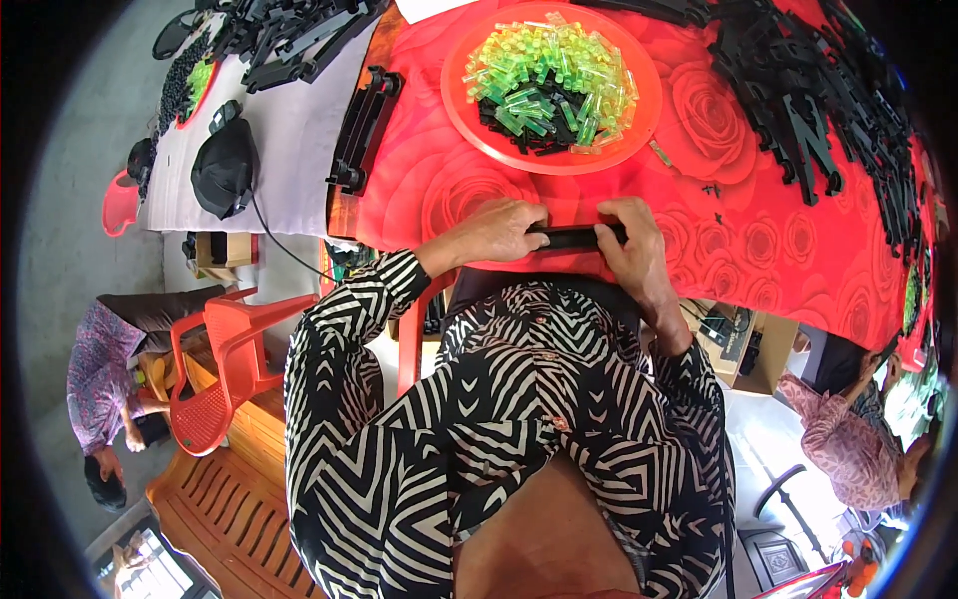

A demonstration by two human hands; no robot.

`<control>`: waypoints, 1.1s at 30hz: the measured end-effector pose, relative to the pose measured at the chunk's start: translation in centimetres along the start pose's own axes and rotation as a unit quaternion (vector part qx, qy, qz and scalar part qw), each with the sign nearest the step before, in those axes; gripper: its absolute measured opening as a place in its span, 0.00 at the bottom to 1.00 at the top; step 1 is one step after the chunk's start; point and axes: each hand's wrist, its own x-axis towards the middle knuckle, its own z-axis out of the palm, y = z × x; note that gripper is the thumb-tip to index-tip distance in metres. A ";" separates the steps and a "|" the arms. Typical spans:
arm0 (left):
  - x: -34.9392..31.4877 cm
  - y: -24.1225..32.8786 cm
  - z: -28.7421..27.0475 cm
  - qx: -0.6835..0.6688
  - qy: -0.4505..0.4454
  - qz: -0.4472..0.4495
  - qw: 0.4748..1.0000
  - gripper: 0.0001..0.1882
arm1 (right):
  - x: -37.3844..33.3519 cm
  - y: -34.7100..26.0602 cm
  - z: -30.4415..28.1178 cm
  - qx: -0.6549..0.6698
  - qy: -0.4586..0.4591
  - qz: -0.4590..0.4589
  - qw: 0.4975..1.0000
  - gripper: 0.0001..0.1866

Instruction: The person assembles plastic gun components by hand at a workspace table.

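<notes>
Both hands hold a short black plastic bar (572,238) level, just over the near edge of the red table. At its left end, my left hand (496,232) is closed with the thumb along the bar. My right hand (635,248) grips the other end, its fingers curled over the top. Just beyond them stands a round red tray (459,118). On it are heaped yellow-green see-through tubes (559,62) and small black pieces (544,143). The fingers partly hide the bar's ends.
A rose-patterned red cloth (709,110) covers the table. Long black plastic parts (788,110) pile up at the right, and another black part (367,130) lies left. A black cap (224,168) sits on the pale table. Two people (108,339) (848,449) are nearby.
</notes>
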 end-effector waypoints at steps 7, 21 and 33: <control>-0.3 -0.4 0.6 -0.036 0.046 -0.022 0.998 0.16 | 0.4 -0.7 -0.1 -0.056 -0.115 0.031 0.991 0.09; -0.3 0.4 1.7 -0.085 0.135 -0.053 0.986 0.19 | 1.9 -1.5 0.5 -0.114 -0.160 0.053 0.979 0.12; -0.7 1.0 2.0 -0.061 0.141 -0.070 0.986 0.23 | 2.0 -2.7 0.9 -0.127 -0.116 0.028 0.985 0.13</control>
